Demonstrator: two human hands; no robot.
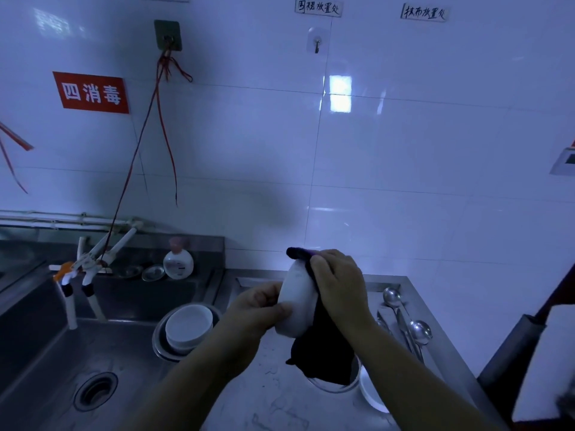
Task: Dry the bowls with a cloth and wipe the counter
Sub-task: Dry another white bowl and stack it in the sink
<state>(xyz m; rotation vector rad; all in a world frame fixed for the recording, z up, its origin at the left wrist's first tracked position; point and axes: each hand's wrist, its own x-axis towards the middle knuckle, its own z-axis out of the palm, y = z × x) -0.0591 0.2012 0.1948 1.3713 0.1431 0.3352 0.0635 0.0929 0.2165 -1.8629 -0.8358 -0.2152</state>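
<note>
At lower left lies the sink (62,362), then stacked bowls (189,327) by its edge, and at center our left hand (259,309) grips a white bowl (295,303) above the counter (264,399) while our right hand (337,281) presses a dark cloth (323,353) against it.

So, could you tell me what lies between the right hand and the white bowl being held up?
In the head view, the dark cloth lies between the right hand and the white bowl, draping down below it.

The bowl (295,303) is plain white, the cloth (323,353) dark, near black, with a purple edge. The desk (264,399) and sink (62,353) are grey steel. A red sign (91,92) bears white characters.
</note>
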